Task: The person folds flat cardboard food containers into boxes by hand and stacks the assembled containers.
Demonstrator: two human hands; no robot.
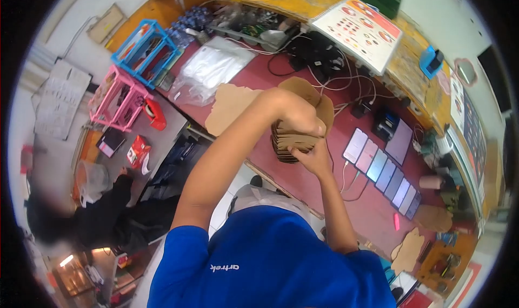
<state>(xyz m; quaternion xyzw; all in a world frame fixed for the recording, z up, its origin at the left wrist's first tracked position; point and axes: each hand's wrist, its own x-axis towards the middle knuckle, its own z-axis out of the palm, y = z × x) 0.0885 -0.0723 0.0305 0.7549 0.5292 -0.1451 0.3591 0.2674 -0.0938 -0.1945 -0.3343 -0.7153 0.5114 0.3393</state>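
Note:
A thick stack of brown cardboard pieces (285, 147) is held over the dark red table in front of me. My left hand (299, 112) is curled closed over the top of the stack, its fingertips mostly hidden. From the near right side, my right hand (313, 157) grips the stack with the thumb laid across its front; its other fingers are out of sight. Behind my left hand, larger curved cardboard flaps (303, 87) stand up. One flat cardboard sheet (230, 109) lies on the table left of the stack, partly behind my left forearm.
Several lit phones (381, 170) lie in a row at right, with cables around. Clear plastic bags (213, 64) are at the back left. A pink rack (114, 100) and a blue rack (143, 51) stand left. Another person in dark clothing (108, 213) is at the left.

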